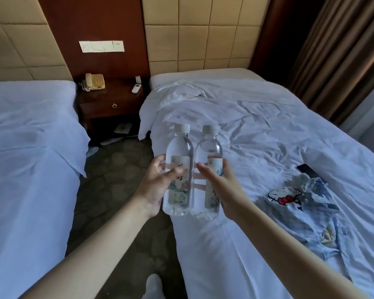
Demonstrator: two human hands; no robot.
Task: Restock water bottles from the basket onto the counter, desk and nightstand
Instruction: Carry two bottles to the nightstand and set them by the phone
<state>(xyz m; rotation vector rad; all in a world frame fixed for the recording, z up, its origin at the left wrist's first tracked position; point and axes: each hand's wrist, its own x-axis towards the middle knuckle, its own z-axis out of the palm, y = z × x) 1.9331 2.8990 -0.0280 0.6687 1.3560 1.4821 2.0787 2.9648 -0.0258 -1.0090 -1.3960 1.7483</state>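
Observation:
I hold two clear water bottles with white caps and picture labels upright and side by side in front of me, above the near edge of the right bed. My left hand point(160, 182) grips the left bottle point(178, 152) around its label. My right hand point(222, 182) grips the right bottle point(208, 147) the same way. The two bottles touch each other. The dark wooden nightstand point(108, 102) stands farther back between the two beds. No basket is in view.
A beige telephone point(94, 82) and two white remotes point(137, 87) lie on the nightstand. The right bed point(257, 130) carries a rumpled blue garment point(307, 203) and a dark phone point(307, 170). The left bed point(26, 137) flanks a narrow dark-floored aisle point(117, 180). Brown curtains point(343, 50) hang at right.

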